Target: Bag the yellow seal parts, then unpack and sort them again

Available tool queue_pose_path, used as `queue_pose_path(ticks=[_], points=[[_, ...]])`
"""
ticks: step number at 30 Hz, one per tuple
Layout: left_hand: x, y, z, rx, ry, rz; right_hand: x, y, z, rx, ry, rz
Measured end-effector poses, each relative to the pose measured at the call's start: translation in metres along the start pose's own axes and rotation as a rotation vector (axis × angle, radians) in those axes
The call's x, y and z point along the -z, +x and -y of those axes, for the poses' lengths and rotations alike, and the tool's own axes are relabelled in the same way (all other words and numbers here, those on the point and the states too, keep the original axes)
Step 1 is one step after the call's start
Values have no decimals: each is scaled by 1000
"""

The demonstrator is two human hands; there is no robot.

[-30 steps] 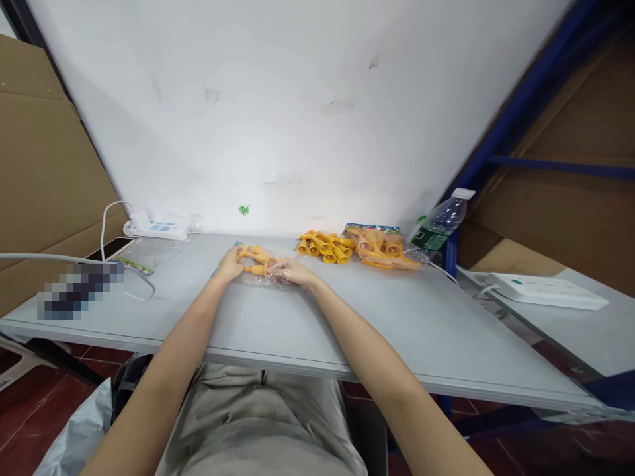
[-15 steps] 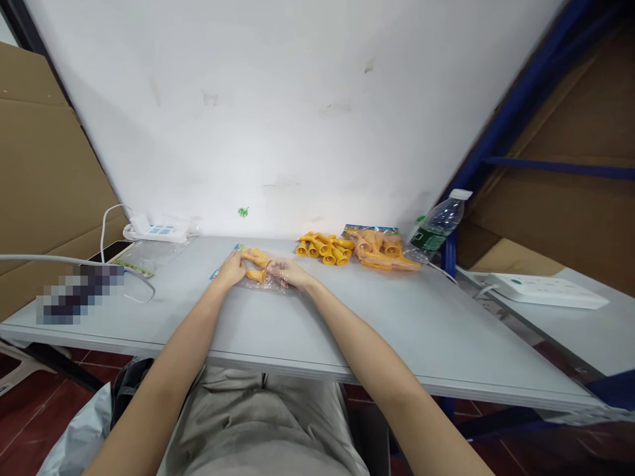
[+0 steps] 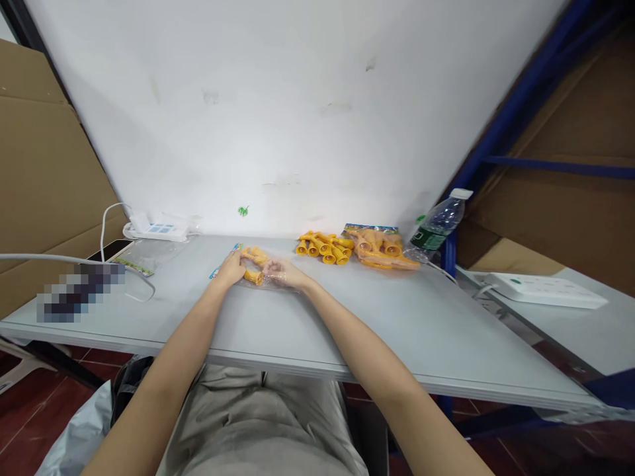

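Currently both hands are handling a clear plastic bag (image 3: 265,281) of yellow toys (image 3: 253,256) on the table (image 3: 347,330), just left of a loose toy pile (image 3: 325,248). The left hand (image 3: 229,269) is covering the toys, grip unclear. The right hand (image 3: 282,272) is resting half-open on the film, which likely needs steadying next.

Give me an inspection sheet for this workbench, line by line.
Surface: grey table, level.
Job's things: clear bag with yellow toys, between both hands.
Clutter: loose toy pile, packed toy bag, water bottle, phone, flat bags.
Hands: left hand and right hand on the clear bag; grip too small to tell.
Cables: white cable at the left power strip; grey cable over the left edge.
Surroundings: white wall, cardboard, blue rack, second power strip.
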State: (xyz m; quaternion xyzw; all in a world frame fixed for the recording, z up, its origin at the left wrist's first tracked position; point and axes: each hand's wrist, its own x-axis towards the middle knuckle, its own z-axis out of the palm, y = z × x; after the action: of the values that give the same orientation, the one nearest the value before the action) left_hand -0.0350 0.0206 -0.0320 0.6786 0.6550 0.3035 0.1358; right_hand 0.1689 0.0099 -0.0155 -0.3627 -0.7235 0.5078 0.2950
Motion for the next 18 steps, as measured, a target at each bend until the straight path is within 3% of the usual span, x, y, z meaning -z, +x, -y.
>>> queue_pose_path(ticks=[3,11,18], points=[[-1,1,2,-11,9,9,0,0,-1,-94,118,-15],[0,2,5,-65,30,20,0,7,-8,-117,120,-85],[-1,4,1,-221,-28,29,4,8,-6,-104,84,22]])
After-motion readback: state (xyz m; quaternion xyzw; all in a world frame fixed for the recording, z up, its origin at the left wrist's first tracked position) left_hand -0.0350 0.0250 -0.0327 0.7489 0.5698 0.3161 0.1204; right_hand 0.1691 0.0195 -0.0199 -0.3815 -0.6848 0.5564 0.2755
